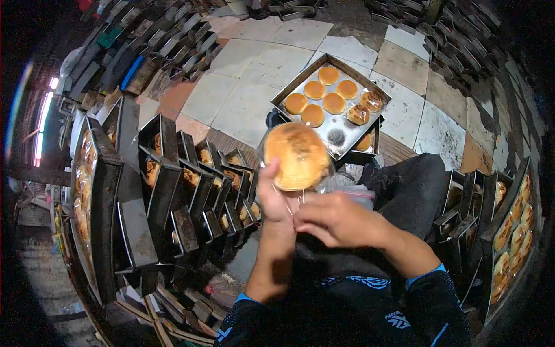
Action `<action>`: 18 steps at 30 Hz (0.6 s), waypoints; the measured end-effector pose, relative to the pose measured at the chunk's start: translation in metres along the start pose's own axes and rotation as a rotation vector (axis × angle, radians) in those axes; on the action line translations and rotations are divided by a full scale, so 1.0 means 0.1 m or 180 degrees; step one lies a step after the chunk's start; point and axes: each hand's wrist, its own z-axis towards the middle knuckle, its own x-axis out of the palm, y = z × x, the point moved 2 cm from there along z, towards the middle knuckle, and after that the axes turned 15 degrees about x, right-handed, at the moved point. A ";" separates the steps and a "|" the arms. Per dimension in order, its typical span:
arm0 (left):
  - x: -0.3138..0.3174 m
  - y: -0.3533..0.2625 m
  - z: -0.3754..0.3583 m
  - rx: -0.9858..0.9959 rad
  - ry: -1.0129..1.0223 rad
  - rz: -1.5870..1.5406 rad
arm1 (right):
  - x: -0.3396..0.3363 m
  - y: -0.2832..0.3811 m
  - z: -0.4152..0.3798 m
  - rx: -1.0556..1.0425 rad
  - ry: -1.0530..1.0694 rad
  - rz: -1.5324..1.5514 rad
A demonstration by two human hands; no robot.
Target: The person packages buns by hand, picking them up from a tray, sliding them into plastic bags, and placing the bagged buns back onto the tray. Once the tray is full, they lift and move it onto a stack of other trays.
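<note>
**Both hands hold a bagged bun above the knees**

The person's left hand [276, 199] is raised in the middle of the view, its fingers closed on the lower edge of a round, golden-brown bun [299, 155] that sits inside a clear plastic bag [341, 184]. The bun's browned top faces the camera, and it hangs above the person's lap, just in front of the tray on the floor. The right hand [338, 220] comes in from the right, just below and beside the bun, with its fingers curled and pinched on the loose plastic under it. The two hands meet at the neck of the bag, touching or nearly so.

Beyond the bun, on the pale tiled floor [248, 87], lies a square metal tray [341, 136] turned corner-on. It carries several buns [324, 95] towards its far side, two of them glossy as if already wrapped, while its near part is bare metal. A second tray with a bun shows just under its right edge.

On the left stands a crowded row of dark baking tins [191, 185] set on edge, some with buns showing between them. On the far right, more trays of buns [514, 231] lean upright. The person's dark trouser leg [416, 185] stretches to the right of the hands, and blue-trimmed dark sleeves [428, 289] frame the near edge.
</note>
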 end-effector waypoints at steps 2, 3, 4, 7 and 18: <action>-0.11 -0.12 0.10 -0.0185 0.0006 -0.0342 | -0.11 0.16 -0.10 -0.0454 0.0831 0.0751; -0.19 -0.20 0.16 -0.0262 0.0120 -0.0531 | -0.16 0.22 -0.17 -0.0553 0.1651 0.1595; -0.29 -0.27 0.21 -0.0216 0.0263 -0.0558 | -0.21 0.11 -0.20 -0.0595 0.2092 0.1817; -0.27 -0.25 0.16 -0.0228 -0.0182 -0.0234 | -0.28 -0.30 -0.05 0.0744 0.0042 -0.0126; -0.67 0.03 -0.32 0.1943 0.0480 0.2863 | -0.09 -0.41 0.04 0.0845 -0.2398 0.1179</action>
